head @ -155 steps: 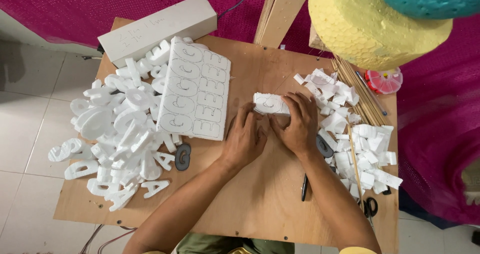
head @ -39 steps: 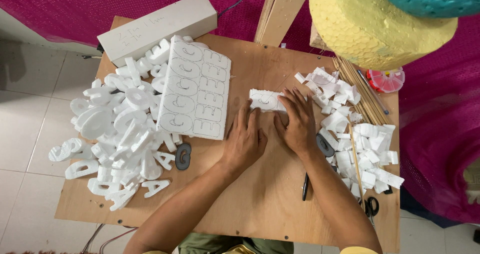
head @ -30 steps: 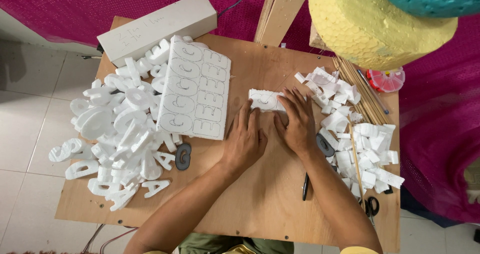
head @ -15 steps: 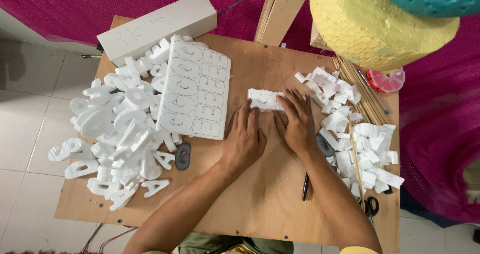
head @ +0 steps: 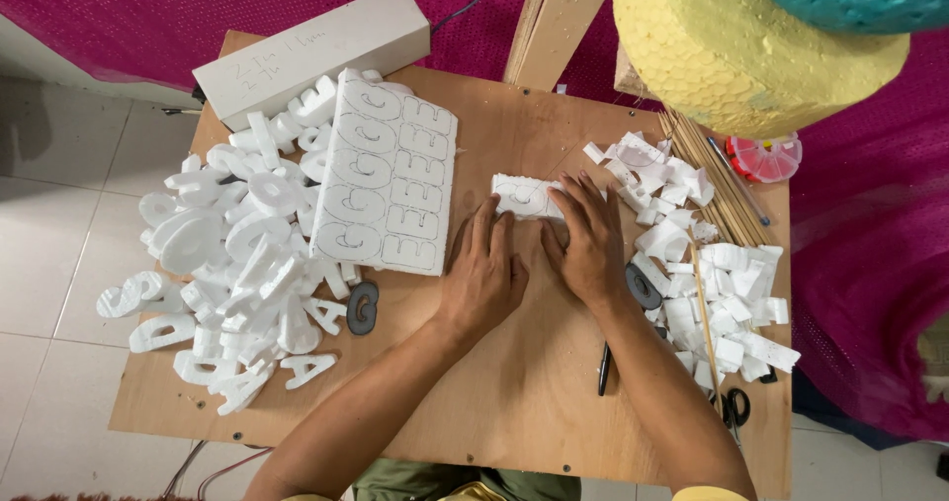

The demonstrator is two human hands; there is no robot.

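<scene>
Both hands lie on the wooden tabletop (head: 514, 402) near its centre. The left hand (head: 484, 276) is flat, fingers spread and pointing toward 12 o'clock, gripping nothing; its fingertips stop just short of the small foam block (head: 522, 197). The right hand (head: 590, 242) is also open, its fingers laid over the block's right end and pressing it down rather than clasping it.

The block lies at 12 o'clock from the left hand and at roughly 11 o'clock from the right, its long axis running 9 to 3 o'clock. The right hand is the nearer, being in contact.

At 9 o'clock lies a foam sheet (head: 390, 180) marked with letter outlines, with a heap of cut foam letters (head: 237, 254) beyond. Foam offcuts (head: 712, 274) are piled at 3 o'clock.
</scene>
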